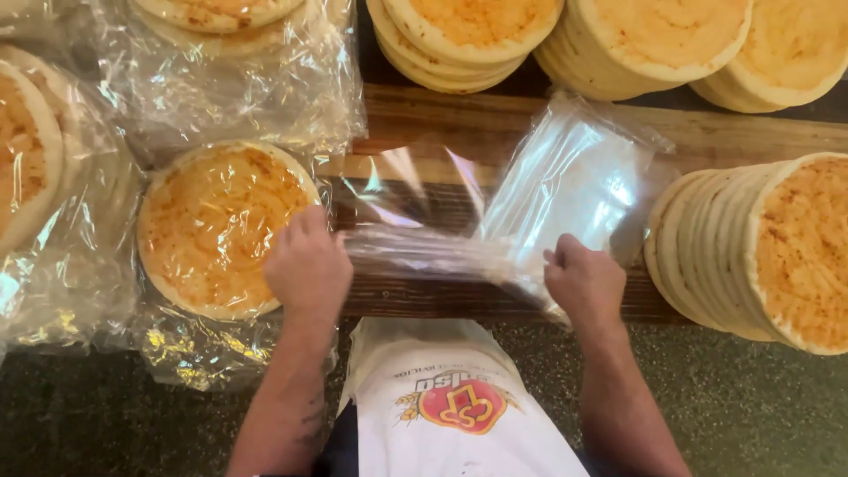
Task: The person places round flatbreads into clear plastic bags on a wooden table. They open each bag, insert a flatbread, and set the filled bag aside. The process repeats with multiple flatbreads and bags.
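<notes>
- Nearest the camera, at 6 o'clock, a white apron [446, 402] with a red printed emblem hangs over the speckled dark counter [751, 406].
- The left hand [307, 265] sits just left of centre, at about 9 o'clock from the middle. Its fingers are curled and pressed together, pinching the left end of a clear plastic bag [495, 212]; its knuckles lie against the edge of a bagged flatbread [216, 228].
- The right hand [583, 281] is at about 4 o'clock from centre, fingers bunched and gripping the bag's lower right edge.
- The bag lies between the two hands on the wooden board [442, 132]. Its long axis runs roughly from 9 to 3 o'clock, and its loose, puffed part lifts away toward 1 o'clock. Which end is the mouth cannot be told.
- Risk, as a judgement: the film is thin and pulled taut, so a hard tug could tear it or slip it from the pinch. The left wrist could also nudge the wrapped flatbread beside it.
- At 3 o'clock a leaning stack of flatbreads [751, 247] stands close to the right forearm, and a knock could topple it.
- Farther off, from 11 to 1 o'clock, lie more bagged rounds [221, 26] and bare stacks [468, 35].
</notes>
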